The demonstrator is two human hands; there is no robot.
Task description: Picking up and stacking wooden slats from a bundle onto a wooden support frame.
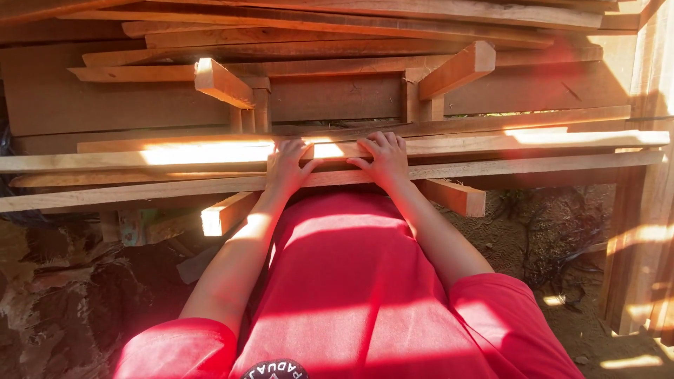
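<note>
— How many hands are on the wood?

— Two, both the person's own. The left hand [286,168] and the right hand [382,160] lie side by side, palms down, on a long thin wooden slat [491,144].

— Is either grip clamped on it?

— No. Each grip is apart, fingers spread flat on the slat's top, thumbs angled toward each other; neither closes round the wood.

— Where does the slat lie?

— Crosswise along the near edge of the lumber stack [337,98], just ahead of the person's red shirt [351,281].

— How does it look?

— Pale, narrow, straight, sunlit left of the hands and at its right end. Two similar slats lie just nearer the person. Four short square blocks [223,83] jut out: two above the hands, two below the slats.

— And under it all?

— Bare dirt ground [547,238] with dark debris.
</note>
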